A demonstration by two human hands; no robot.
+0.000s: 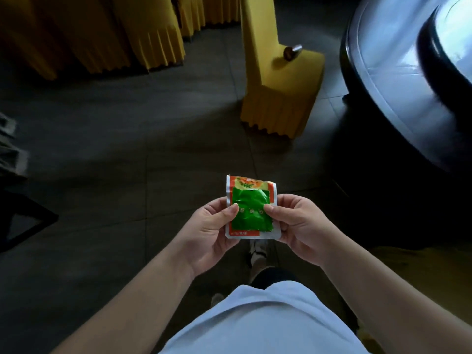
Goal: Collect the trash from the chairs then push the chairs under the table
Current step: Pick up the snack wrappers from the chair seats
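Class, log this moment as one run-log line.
both hands: left, right pinch green foil wrapper | yellow-covered chair: small cylindrical item on seat

Banquet dining room: yellow-covered chairs point(278, 80), big round table point(398, 72), dark tiled floor point(127, 149).

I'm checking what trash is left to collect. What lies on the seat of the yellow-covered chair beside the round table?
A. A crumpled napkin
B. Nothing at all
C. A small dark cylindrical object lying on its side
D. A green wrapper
C: a small dark cylindrical object lies on its side on the yellow chair's seat, while both hands hold the green wrapper.
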